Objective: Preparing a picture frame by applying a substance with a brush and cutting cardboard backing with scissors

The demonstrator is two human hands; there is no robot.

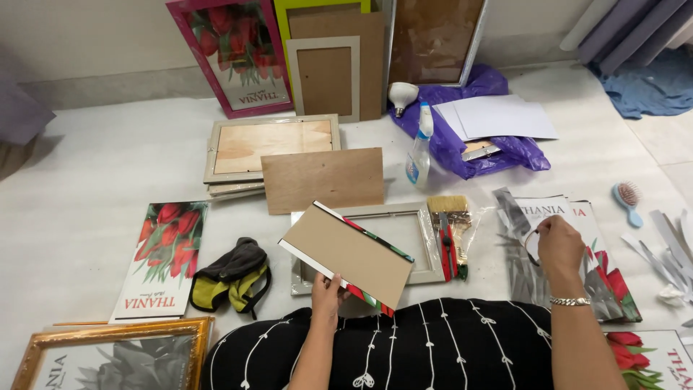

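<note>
Cardboard backing (346, 253) tilted above the frame (404, 217), gripped at its near edge by the left hand (328, 292); right hand (559, 245), farther right, pinched a dark ring (530, 245) over prints (570, 217).

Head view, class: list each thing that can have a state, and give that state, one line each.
Left hand: gripping the brown backing board, tilted over the frame.
Right hand: fingers closed on a clear plastic sleeve.
Grey frame: lying flat, back open.
Spray bottle: upright.
Paintbrush: lying flat.
</note>
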